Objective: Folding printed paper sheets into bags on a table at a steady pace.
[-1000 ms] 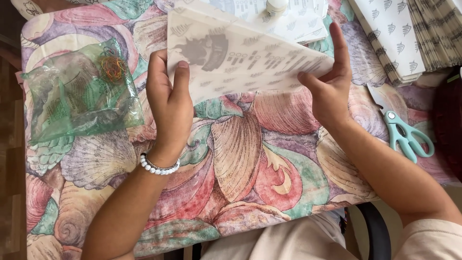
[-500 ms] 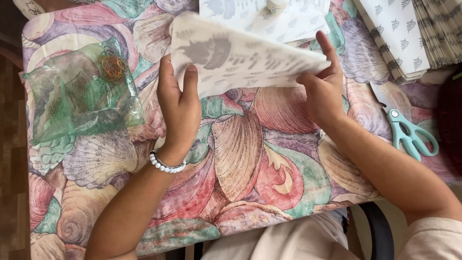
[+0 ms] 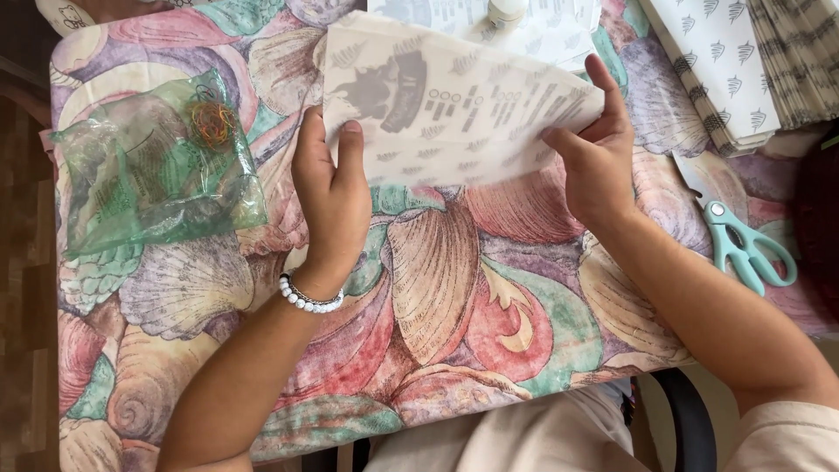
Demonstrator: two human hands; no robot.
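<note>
Paper sheet (image 3: 454, 105) at twelve o'clock, pinched by left hand (image 3: 332, 197) and right hand (image 3: 599, 157); scissors (image 3: 743, 245) at three o'clock.

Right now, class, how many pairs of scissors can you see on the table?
1. The teal-handled scissors lie at the table's right edge, beside the right hand; others may be hidden under the papers.

A table under a shell-patterned cloth (image 3: 437, 288) stands on dark wooden floor (image 3: 22, 262), in soft daylight.
</note>
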